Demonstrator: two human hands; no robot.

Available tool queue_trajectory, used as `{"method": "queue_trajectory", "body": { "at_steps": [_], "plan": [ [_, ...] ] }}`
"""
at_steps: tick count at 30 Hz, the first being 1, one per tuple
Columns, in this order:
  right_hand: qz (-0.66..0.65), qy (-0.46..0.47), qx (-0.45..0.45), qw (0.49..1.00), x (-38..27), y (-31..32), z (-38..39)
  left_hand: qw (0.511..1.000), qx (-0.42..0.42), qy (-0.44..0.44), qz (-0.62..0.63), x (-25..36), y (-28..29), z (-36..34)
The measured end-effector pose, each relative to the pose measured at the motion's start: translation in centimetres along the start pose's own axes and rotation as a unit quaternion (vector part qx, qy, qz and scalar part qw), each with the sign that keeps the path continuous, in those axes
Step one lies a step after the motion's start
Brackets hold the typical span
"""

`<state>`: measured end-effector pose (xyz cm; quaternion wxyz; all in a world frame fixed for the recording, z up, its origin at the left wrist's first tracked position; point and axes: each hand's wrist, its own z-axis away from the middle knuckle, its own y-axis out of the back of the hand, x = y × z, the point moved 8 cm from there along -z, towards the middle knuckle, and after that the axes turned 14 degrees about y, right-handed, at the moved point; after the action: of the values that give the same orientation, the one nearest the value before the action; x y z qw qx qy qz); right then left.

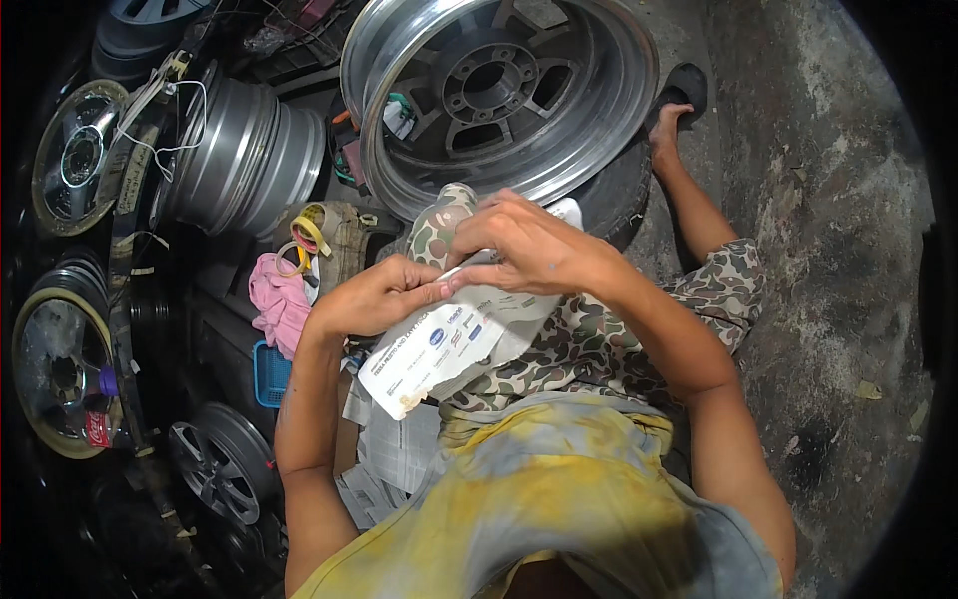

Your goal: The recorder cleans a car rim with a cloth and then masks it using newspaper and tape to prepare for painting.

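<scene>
A white printed sheet of stiff paper (429, 349) with a ragged, torn lower edge lies slanted above my lap. At its upper edge, my left hand (379, 295) pinches it between thumb and fingers. My right hand (529, 245) grips the same edge, its thumb meeting the left thumb. Part of the sheet passes under the right hand and forearm, and its far corner shows beyond the wrist. Just past my hands a large polished wheel rim (599, 110) rests tilted on a dark tyre (631, 195).
Left of my knee are yellow tape rolls (312, 230), a pink cloth (279, 299) and a blue plastic basket (267, 374). Newspaper sheets (399, 449) lie beside my lap. More wheels, including a silver one (239, 150) and a dark-spoked one (215, 461), stand at the left. Stained concrete floor (818, 250) stretches right.
</scene>
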<state>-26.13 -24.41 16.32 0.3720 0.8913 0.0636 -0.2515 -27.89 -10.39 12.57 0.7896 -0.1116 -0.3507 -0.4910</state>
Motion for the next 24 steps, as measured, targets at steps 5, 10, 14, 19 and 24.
{"method": "queue_trajectory", "body": {
  "at_steps": [5,10,14,19,24],
  "plan": [
    [-0.182,-0.124,-0.015,0.975,4.3,0.2,2.2,0.998,0.005,0.055,0.011,-1.2,0.4,0.8],
    [-0.262,-0.257,0.017,0.93,9.0,2.4,7.4,0.99,-0.045,0.111,0.078,-4.0,1.4,0.8],
    [-0.289,-0.36,0.084,0.883,12.4,4.2,12.2,0.991,-0.015,0.122,0.049,-4.9,3.2,1.1],
    [-0.313,-0.361,0.112,0.872,16.1,5.7,16.5,0.994,0.049,0.078,0.064,-3.0,5.5,-0.5],
    [-0.188,-0.414,0.082,0.887,21.6,8.3,18.6,0.98,0.172,0.066,-0.078,-0.2,8.5,-7.4]
  ]
}}
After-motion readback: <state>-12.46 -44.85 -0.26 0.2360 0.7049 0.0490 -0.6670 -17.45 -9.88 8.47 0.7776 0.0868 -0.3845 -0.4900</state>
